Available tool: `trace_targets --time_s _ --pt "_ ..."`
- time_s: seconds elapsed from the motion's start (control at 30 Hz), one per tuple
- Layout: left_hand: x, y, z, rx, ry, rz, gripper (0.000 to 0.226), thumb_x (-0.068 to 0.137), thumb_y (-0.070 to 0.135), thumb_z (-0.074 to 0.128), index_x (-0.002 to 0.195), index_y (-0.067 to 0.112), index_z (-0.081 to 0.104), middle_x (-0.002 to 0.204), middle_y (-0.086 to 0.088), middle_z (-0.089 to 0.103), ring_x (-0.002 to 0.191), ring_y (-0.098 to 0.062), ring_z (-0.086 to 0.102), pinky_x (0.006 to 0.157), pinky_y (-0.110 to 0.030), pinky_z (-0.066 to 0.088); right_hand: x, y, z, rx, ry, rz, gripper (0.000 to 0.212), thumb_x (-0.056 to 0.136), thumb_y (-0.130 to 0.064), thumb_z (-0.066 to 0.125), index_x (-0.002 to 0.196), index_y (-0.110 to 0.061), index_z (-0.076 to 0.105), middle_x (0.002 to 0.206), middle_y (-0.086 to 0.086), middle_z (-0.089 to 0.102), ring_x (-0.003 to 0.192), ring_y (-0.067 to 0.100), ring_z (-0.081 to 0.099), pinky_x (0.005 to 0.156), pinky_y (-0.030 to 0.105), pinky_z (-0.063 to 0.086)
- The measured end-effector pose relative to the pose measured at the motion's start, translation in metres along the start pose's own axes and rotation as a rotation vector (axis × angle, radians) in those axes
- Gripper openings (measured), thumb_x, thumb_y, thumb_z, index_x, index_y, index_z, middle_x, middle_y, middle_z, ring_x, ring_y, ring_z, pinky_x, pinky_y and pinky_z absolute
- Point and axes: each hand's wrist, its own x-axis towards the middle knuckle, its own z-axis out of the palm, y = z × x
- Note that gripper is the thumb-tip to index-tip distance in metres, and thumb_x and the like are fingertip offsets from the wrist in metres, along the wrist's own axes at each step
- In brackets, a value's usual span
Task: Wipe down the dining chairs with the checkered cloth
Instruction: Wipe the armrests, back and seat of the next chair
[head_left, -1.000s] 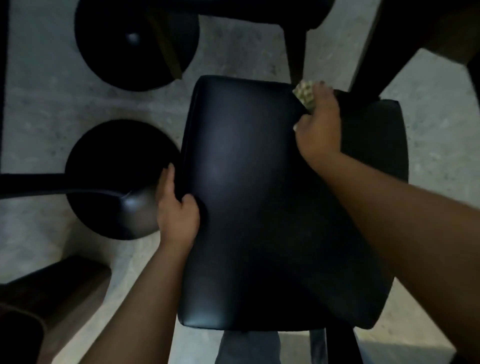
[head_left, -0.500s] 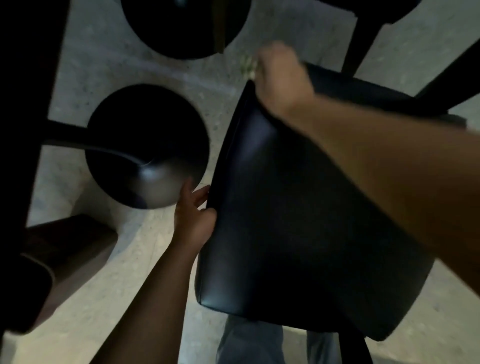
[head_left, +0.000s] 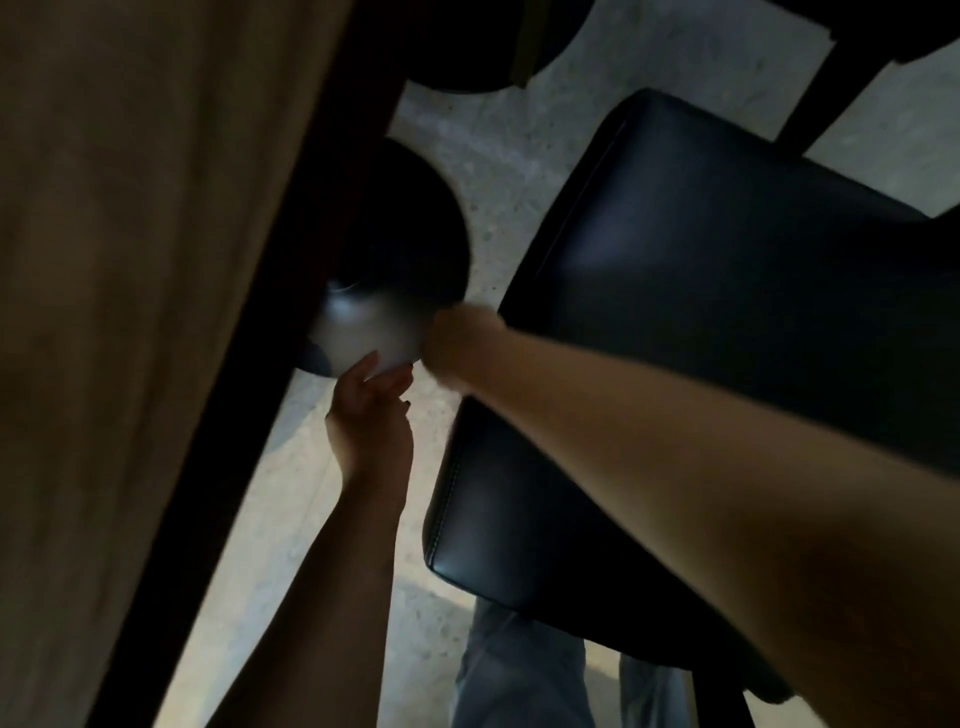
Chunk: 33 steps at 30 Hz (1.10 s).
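Loosely spread fingers marked the left hand, which hung off the seat's left edge over bare floor, while the right hand, blurred at that same edge just beyond it, gave no clear view of its grip, and the cloth could not be seen. Left of both hands ran the table edge, close by, with a round black base beneath it, leaving a narrow strip of floor. Black and glossy, the seat lay tilted, its near-left corner stitched.
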Motion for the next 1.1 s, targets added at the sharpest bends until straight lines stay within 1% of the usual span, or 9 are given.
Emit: trace_targets --time_s 0.03,0.1,0.23,0.33,0.47,0.67,0.83,0.93,1.1 --pt "0.000 0.002 -0.004 0.006 0.017 0.011 0.036 0.090 -0.005 0.053 0.114 0.022 0.059 0.090 0.006 0.074 0.089 -0.006 0.071 0.076 -0.027 0.054 0.003 -0.039 0.007 0.003 -0.155 0.030 0.026 0.098 -0.015 0.045 0.117 -0.010 0.061 0.122 0.006 0.060 0.115 0.029 0.057 0.083 0.039 0.049" --pt "0.000 0.003 -0.011 0.028 0.049 0.027 0.035 0.087 -0.005 0.060 0.114 0.018 0.062 0.077 0.013 0.074 0.088 -0.007 0.072 0.077 -0.029 0.056 -0.002 -0.086 0.043 0.048 -0.053 -0.062 0.025 0.096 -0.012 0.041 0.107 -0.006 0.063 0.113 0.008 0.063 0.109 0.029 0.059 0.080 0.036 0.046" --pt "-0.014 -0.001 -0.015 0.036 0.057 0.040 0.041 0.086 -0.008 0.053 0.121 0.010 0.062 0.083 0.010 0.075 0.095 -0.010 0.071 0.087 -0.035 0.056 -0.034 -0.085 0.074 -0.075 0.156 -0.207 0.028 0.092 -0.013 0.048 0.114 -0.010 0.065 0.122 0.009 0.062 0.123 0.029 0.048 0.113 0.042 0.026" --pt "-0.035 -0.013 -0.009 0.186 0.052 0.151 0.055 0.079 -0.010 0.044 0.123 0.019 0.059 0.108 0.004 0.069 0.110 -0.013 0.064 0.094 -0.030 0.049 -0.051 -0.013 0.069 -0.021 0.420 -0.211 0.043 0.090 -0.009 0.040 0.127 -0.019 0.059 0.136 0.003 0.053 0.138 0.029 0.031 0.115 0.040 0.019" --pt "-0.080 -0.034 0.013 0.515 -0.064 0.256 0.075 0.076 -0.009 0.051 0.144 0.021 0.043 0.148 -0.004 0.045 0.137 -0.020 0.040 0.112 -0.023 0.029 -0.109 0.103 0.067 0.061 0.879 0.109 0.048 0.073 0.016 0.054 0.120 0.011 0.059 0.132 0.032 0.050 0.128 0.057 0.035 0.105 0.067 0.022" --pt "-0.149 -0.041 0.054 0.847 -0.230 0.187 0.092 0.082 -0.002 0.054 0.157 0.015 0.003 0.163 -0.014 -0.006 0.150 -0.030 -0.008 0.122 -0.043 0.006 -0.200 0.158 0.125 0.088 0.529 0.669 0.077 0.086 -0.003 0.052 0.149 0.005 0.008 0.157 0.025 -0.003 0.144 0.043 -0.005 0.117 0.049 0.005" --pt "-0.224 -0.026 0.059 0.691 -0.225 0.173 0.085 0.089 0.006 0.057 0.157 0.013 0.007 0.164 -0.013 -0.003 0.151 -0.026 -0.002 0.120 -0.034 0.011 -0.248 0.068 0.135 0.155 0.222 0.369 0.075 0.089 0.001 0.044 0.151 -0.002 0.002 0.159 0.013 -0.014 0.146 0.036 -0.007 0.118 0.049 0.011" --pt "-0.278 -0.013 0.054 0.586 -0.186 0.200 0.078 0.089 0.010 0.058 0.156 0.016 0.017 0.163 -0.009 0.012 0.149 -0.025 0.016 0.116 -0.030 0.020 -0.294 0.038 0.105 0.361 0.291 0.281 0.074 0.088 0.002 0.051 0.151 -0.007 0.014 0.160 0.008 -0.006 0.146 0.031 0.006 0.117 0.041 0.021" --pt "-0.362 0.007 0.032 0.368 -0.182 0.199 0.068 0.088 0.011 0.060 0.150 0.021 0.033 0.149 -0.003 0.044 0.133 -0.019 0.046 0.105 -0.027 0.038 -0.387 0.000 0.049 0.761 0.509 0.288 0.049 0.086 -0.005 0.055 0.133 -0.015 0.048 0.131 0.008 0.047 0.116 0.025 0.051 0.093 0.025 0.037"
